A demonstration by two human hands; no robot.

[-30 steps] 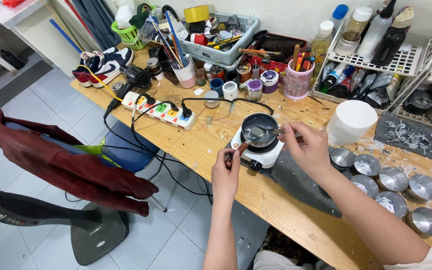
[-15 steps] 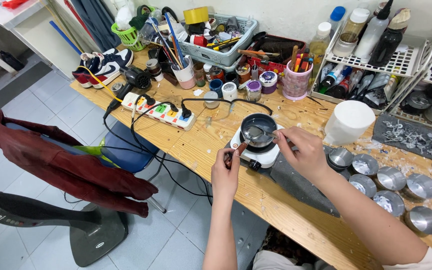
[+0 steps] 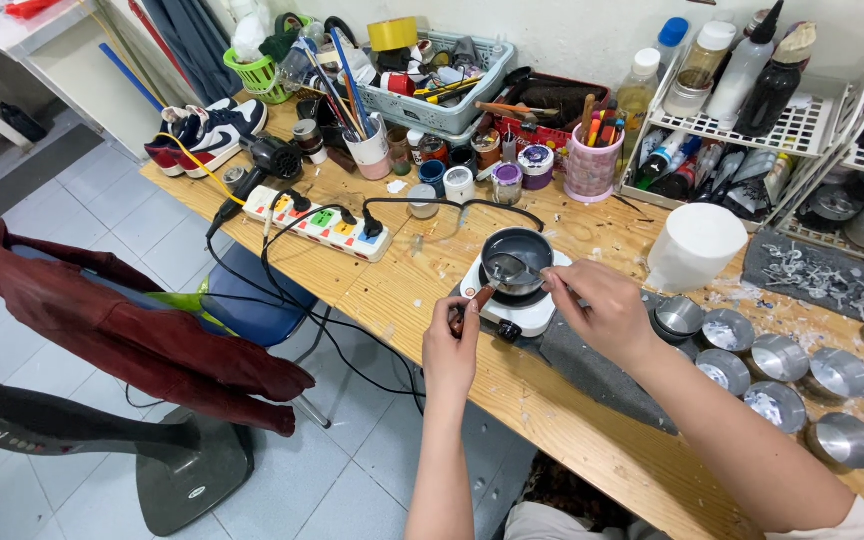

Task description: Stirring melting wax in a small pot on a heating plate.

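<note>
I see the left hand closed on the pot's wooden handle; the right hand grips a spoon in the small pot, sitting on the white hotplate at the desk's centre, twelve o'clock from the left hand. Stirring seems underway; next calls for a steady handle.

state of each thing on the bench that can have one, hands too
left hand: gripping the pot's wooden handle
right hand: holding a spoon dipped in the pot
small pot: upright on the white hotplate
power strip: plugs inserted
metal tins: upright, lidless
white cylinder: standing upright
sneakers: lying on the bench
</note>
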